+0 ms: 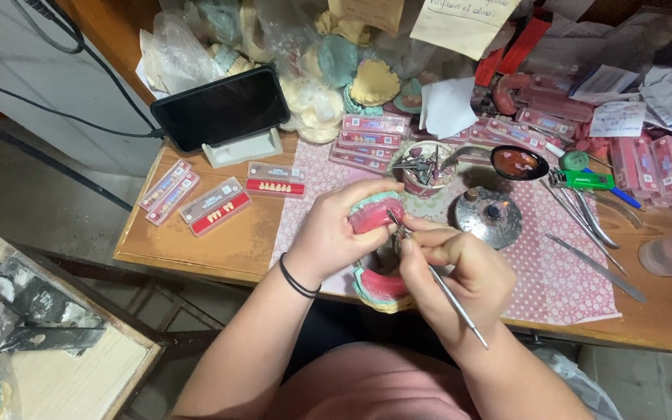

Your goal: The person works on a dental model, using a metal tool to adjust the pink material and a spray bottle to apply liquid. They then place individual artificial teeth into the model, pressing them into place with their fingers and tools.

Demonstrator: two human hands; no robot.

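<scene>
Pink wax denture base [373, 215] sits gripped in the left hand [334, 233] above the worktop's [219, 249] near edge; the right hand [460, 272], just right, pinches a slim metal carving tool [439, 286], tip touching the wax.

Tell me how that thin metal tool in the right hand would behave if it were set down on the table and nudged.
The metal tool in the right hand looks like a slim, straight rod, so it is probably stiff and light. Its round shaft might roll, though the patterned cloth could slow it. The smooth metal is likely slippery.
</scene>
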